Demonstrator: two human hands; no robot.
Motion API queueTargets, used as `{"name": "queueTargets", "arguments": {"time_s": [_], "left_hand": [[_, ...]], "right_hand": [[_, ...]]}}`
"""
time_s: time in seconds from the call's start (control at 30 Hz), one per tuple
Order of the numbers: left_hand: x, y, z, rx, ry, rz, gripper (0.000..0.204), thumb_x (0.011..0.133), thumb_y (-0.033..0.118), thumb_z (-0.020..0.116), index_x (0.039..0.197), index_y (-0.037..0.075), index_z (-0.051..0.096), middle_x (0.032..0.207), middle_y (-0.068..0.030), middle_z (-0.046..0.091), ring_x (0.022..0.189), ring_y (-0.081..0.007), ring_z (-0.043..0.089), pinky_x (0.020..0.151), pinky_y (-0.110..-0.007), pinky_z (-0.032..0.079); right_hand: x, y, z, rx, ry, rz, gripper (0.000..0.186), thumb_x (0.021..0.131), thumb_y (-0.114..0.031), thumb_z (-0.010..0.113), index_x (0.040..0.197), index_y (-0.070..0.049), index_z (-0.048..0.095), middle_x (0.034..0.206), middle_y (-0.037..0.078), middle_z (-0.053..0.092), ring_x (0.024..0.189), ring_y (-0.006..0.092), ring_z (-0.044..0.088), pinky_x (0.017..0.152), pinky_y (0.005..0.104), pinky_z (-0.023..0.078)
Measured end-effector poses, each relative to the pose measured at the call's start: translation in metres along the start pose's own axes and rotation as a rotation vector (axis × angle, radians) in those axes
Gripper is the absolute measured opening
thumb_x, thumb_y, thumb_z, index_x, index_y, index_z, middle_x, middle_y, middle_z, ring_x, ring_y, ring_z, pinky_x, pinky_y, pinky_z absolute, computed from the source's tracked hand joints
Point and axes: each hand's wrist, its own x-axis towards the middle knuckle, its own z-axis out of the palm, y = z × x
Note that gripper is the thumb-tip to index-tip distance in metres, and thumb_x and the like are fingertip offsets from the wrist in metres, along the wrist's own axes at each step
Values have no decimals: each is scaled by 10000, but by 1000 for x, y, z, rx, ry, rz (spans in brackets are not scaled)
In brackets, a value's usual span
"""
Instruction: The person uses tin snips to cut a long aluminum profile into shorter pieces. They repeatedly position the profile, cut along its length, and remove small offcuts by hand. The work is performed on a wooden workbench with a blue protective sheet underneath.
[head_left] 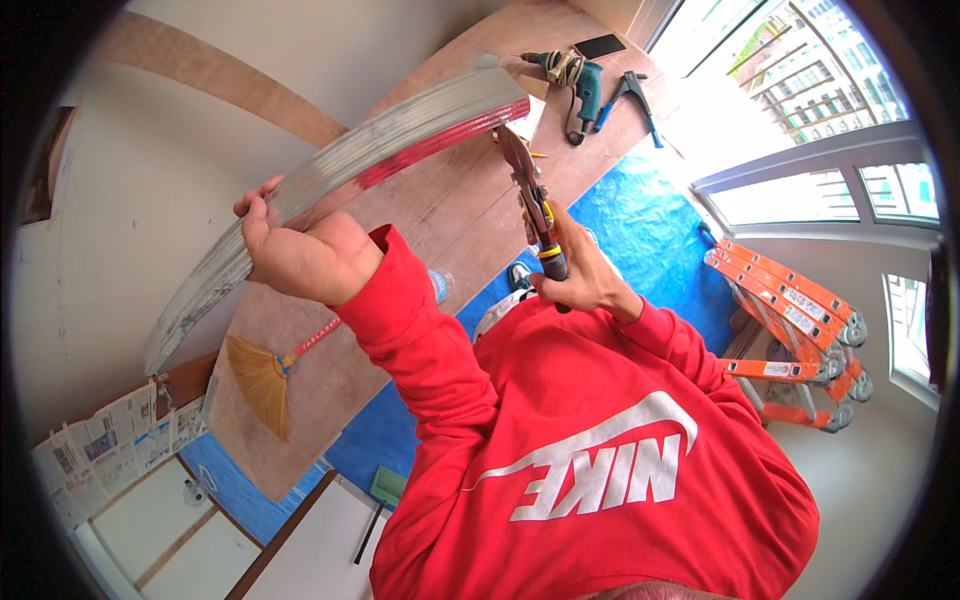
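My left hand (315,245) is wrapped round a long, ridged silver metal channel (400,130), which slants from the lower left up to the top middle. A red sheen runs along its lower side near the far end. In my right hand (590,270) is a pair of tin snips (524,180) with yellow and black handles, its blades pointing up and away from me. The blade tips are right by the underside of the channel's far end. Whether they touch or bite the metal, I cannot tell.
On the wooden board (440,205) lie a teal corded drill (588,85), a black-and-blue hand tool (630,97), a dark phone (600,45) and a broom (262,375). Blue sheeting (650,210) covers the floor. Orange ladders (790,310) lean at right, beneath windows.
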Motion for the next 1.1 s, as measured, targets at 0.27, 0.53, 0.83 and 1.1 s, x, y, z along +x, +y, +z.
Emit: {"name": "queueTargets", "arguments": {"time_s": [0.27,0.53,0.83,1.1], "left_hand": [[-10,5,4,-1,9,-24,78,876,-14,550,950,7,560,966,-87,602,900,-212,606,872,-369,542],[-11,5,0,-26,1,-50,160,884,-9,552,1042,4,528,1018,-89,595,898,-208,605,880,-383,546],[-15,0,-2,-37,-23,-48,174,875,-25,545,1042,-10,496,1008,-95,582,910,-210,615,906,-377,537],[-17,2,-3,-49,-26,-57,147,877,-24,554,1017,-5,515,991,-93,591,914,-205,616,912,-374,535]], "right_hand": [[3,2,-2,28,8,-20,670,658,-161,716,1268,-20,477,1041,79,503,983,205,509,929,366,435],[4,3,-1,-28,40,-68,731,652,-153,720,1323,-7,467,1073,102,516,1009,226,520,946,371,434],[0,-1,-6,-76,30,-54,727,689,-157,732,1345,-9,455,1083,161,580,1035,302,586,987,418,466],[0,6,-4,-22,13,-70,750,647,-188,699,1328,9,456,1097,113,509,1020,236,520,949,391,439]]}}
